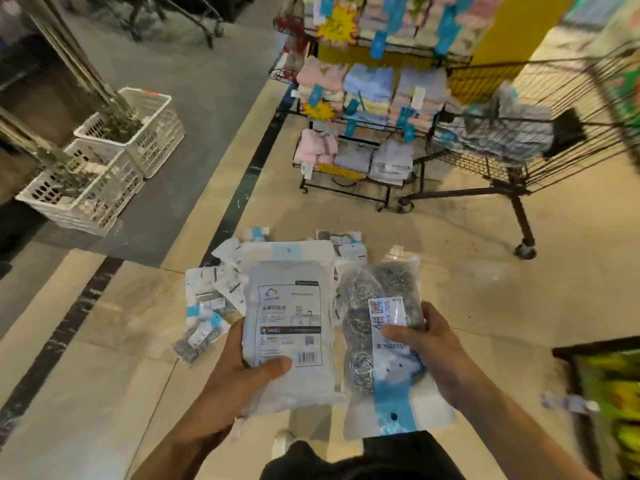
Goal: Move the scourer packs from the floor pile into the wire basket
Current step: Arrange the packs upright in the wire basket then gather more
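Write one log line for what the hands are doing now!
left hand: holds white pack | right hand: holds scourer pack | floor pile: packs remain | wire basket: ahead, right

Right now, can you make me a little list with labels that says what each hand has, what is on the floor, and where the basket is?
left hand: grips a white plastic scourer pack with printed back label, thumb on its front
right hand: grips a clear plastic pack of steel wool scourers with blue header
floor pile of small scourer packs: lies on the beige tiles behind the held packs
black wire basket cart on wheels: stands to the right, already holding packs
white plastic crates: stacked far left
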